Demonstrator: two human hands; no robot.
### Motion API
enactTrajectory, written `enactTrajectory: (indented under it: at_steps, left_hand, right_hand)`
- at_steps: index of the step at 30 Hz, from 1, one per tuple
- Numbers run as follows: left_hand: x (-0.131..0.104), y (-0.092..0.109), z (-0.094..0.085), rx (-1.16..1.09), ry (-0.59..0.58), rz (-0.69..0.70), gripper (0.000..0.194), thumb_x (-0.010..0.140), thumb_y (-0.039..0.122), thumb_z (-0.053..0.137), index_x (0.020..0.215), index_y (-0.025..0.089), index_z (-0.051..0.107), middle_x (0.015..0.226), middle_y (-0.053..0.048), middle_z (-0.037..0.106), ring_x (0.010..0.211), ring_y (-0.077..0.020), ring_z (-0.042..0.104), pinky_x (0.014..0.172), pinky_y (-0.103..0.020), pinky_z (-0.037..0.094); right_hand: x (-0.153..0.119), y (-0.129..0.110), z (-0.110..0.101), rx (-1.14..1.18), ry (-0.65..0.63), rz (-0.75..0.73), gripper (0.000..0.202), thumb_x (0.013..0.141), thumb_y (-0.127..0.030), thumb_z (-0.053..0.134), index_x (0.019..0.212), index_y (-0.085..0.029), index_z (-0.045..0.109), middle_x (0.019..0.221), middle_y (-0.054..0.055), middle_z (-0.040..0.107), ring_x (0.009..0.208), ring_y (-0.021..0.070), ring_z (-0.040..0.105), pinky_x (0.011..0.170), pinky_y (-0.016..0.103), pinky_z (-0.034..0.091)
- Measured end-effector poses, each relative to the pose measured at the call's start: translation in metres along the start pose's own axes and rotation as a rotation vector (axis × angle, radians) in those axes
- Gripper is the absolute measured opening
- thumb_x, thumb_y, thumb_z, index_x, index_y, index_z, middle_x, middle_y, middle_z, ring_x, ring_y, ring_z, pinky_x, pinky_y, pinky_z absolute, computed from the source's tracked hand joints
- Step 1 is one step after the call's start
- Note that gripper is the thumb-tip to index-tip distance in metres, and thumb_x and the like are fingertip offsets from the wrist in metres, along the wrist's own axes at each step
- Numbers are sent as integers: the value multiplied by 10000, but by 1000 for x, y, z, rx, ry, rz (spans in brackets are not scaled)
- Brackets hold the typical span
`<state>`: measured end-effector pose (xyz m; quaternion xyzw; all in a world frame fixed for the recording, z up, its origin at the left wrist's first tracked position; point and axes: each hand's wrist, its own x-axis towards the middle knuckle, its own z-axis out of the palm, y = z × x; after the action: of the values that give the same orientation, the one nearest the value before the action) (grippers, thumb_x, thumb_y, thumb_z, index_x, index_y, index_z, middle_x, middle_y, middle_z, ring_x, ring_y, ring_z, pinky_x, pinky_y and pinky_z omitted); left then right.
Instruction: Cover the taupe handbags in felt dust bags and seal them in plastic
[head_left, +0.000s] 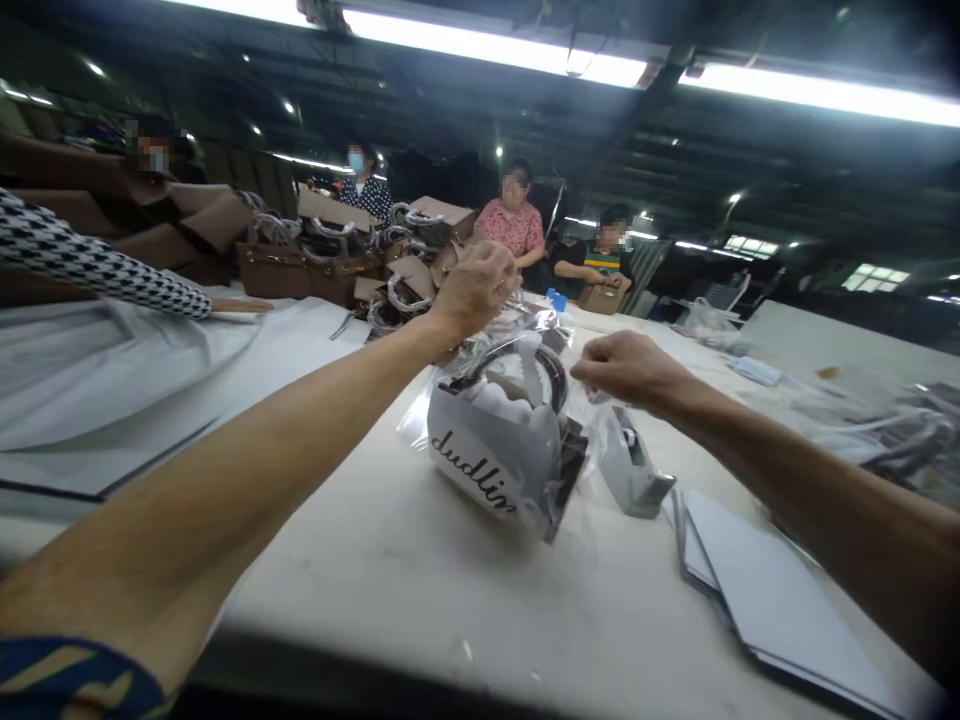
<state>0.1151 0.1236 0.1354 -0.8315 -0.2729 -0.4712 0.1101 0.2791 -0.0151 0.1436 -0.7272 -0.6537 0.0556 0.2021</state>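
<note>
A handbag with dark handles (559,375) stands on the white table, wrapped at the front in a white sheet (480,455) with black script lettering. White padding shows between its handles. A clear plastic bag (592,435) surrounds it. My left hand (480,285) is raised above the handbag's far side, fingers curled in a pinch on the clear plastic. To the right of the handles, my right hand (626,370) is closed in a fist, with the plastic's edge at its fingers.
A grey tape dispenser (637,475) and a stack of white sheets (787,610) lie to the right. Brown handbags (277,270) are piled at the back left. A co-worker's checked sleeve (97,260) reaches in from the left. Other people (514,220) stand across the table.
</note>
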Motion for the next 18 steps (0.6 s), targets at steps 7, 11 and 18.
enactTrajectory:
  at_steps: [7, 11, 18]
  left_hand:
    - [-66, -25, -22, -107, -152, -301, 266, 859, 328, 377, 931, 139, 549, 922, -56, 562, 888, -173, 502, 837, -303, 386]
    - [-100, -22, -16, -196, -314, -408, 334, 851, 437, 353, 963, 179, 534, 906, -12, 561, 843, -185, 520, 778, -320, 407]
    - [-117, 22, 19, -439, -451, -373, 381, 819, 509, 380, 929, 187, 551, 871, -34, 605, 752, -190, 559, 673, -269, 430]
  right_hand:
    - [19, 6, -27, 215, 283, -6, 174, 620, -201, 560, 481, -152, 467, 470, -19, 407, 442, 95, 463, 386, 234, 457]
    - [18, 17, -64, 276, 347, 90, 98, 627, -171, 582, 555, -124, 535, 548, 9, 473, 484, 103, 492, 435, 301, 523]
    - [5, 46, -136, 215, 631, 190, 138, 611, -145, 601, 533, -138, 486, 512, -17, 426, 454, 81, 440, 428, 299, 514]
